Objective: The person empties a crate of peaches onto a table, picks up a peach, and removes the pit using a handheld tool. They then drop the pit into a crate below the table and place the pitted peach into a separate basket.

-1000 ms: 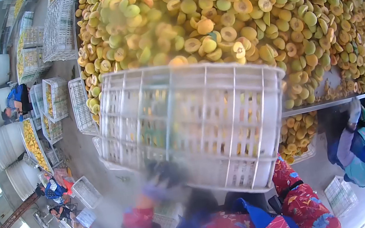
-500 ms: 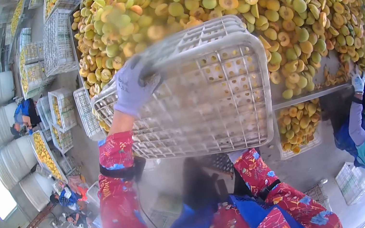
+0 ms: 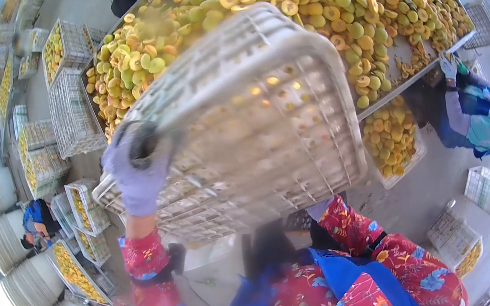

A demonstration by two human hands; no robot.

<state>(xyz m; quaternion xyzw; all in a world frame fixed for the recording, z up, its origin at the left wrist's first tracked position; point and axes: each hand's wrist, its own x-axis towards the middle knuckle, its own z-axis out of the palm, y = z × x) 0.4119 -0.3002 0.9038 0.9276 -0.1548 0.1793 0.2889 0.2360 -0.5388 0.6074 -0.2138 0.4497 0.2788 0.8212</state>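
Note:
A white plastic crate (image 3: pixel 254 131) with lattice walls is held tilted in front of me, over the near edge of the fruit table. My left hand (image 3: pixel 139 168), in a pale lavender glove, grips its upper left side, fingers wrapped around the plastic. Just a sliver of my right hand (image 3: pixel 319 208) shows under the crate's lower edge; its fingers are hidden behind the crate. Beyond the crate, halved yellow-green fruit (image 3: pixel 356 2) is heaped on the metal table (image 3: pixel 406 84). Motion blurs part of the crate.
A co-worker (image 3: pixel 479 105) stands at the table's right side, gloved hand at its edge. Below the table edge sits a crate of fruit halves (image 3: pixel 390 137). Stacked crates (image 3: pixel 72 111) and large white tubs (image 3: pixel 8 240) line the left. Other people work farther off.
My left hand and the crate's left side have moved left and toward me, and the crate has tilted further. My view has shifted too, showing more floor at the right.

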